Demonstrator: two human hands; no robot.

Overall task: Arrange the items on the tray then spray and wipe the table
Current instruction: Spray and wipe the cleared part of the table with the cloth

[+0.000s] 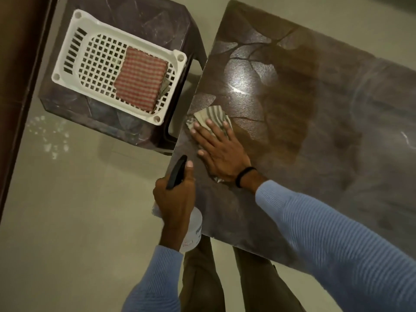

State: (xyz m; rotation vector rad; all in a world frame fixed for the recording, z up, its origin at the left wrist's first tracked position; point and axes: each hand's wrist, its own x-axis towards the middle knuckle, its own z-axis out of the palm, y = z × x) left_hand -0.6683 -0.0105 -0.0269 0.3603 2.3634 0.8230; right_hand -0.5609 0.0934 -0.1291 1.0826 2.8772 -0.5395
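Note:
My right hand [219, 152] lies flat on a grey striped cloth [210, 114], pressing it onto the dark marbled table [315, 131] near the table's left edge. My left hand [174, 199] grips a clear spray bottle [193, 230] with a black trigger head [176, 171], held just off the table's near left corner. A white perforated tray [94, 61] rests on a dark stool at the upper left. In the tray lies a folded red checked cloth [140, 78], with another cloth's corner showing beneath it.
The dark marbled stool [144, 16] stands left of the table with a narrow gap between them. A brown wooden edge [15, 64] runs down the far left. White specks [49, 136] dot the pale tiled floor. My legs stand at the table's near edge.

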